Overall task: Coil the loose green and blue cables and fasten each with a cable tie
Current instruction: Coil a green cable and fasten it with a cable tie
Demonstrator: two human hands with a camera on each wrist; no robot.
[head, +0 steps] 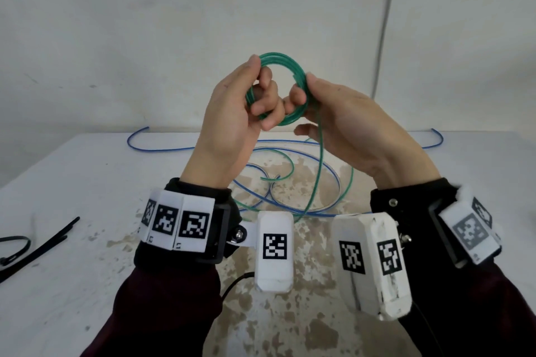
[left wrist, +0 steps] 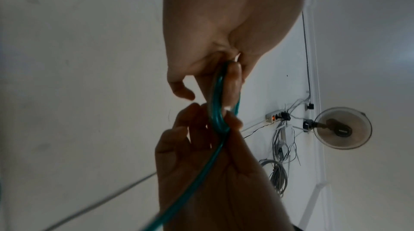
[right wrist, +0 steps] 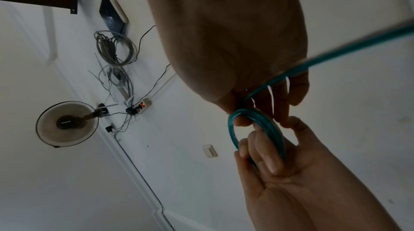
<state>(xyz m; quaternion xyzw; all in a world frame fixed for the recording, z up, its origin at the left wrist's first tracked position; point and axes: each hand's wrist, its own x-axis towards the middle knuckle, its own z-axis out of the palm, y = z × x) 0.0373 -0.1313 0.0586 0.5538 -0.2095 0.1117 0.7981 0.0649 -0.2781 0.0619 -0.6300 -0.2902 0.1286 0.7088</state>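
The green cable point(head: 282, 87) is partly wound into a small coil of several turns, held up in the air above the middle of the surface point(head: 87, 182). The left hand point(head: 232, 113) grips the coil's left side, thumb on the outside and curled fingers passing through the ring. The right hand point(head: 342, 122) pinches the coil's right side between thumb and forefinger — its other fingers curl loosely below. From that pinch the uncoiled length of green cable drops down to the surface, where it lies in wide loose bends.

The blue cable point(head: 304, 206) lies uncoiled on the surface beneath the hands, its loops crossing the green ones; one end curves up at the far left, the other at the far right edge.

At the near left of the surface lie black cable ties point(head: 34, 246) — one straight, one bent into a loop.

Both wrists carry white blocks printed with black square markers over dark sleeves. The surface is white, with worn brownish patches in the middle. Behind it stands a pale wall point(head: 145, 23).

In the wrist views, a fan point(right wrist: 67, 123) and a power strip point(right wrist: 143, 105) with hanging grey wires show on another wall.
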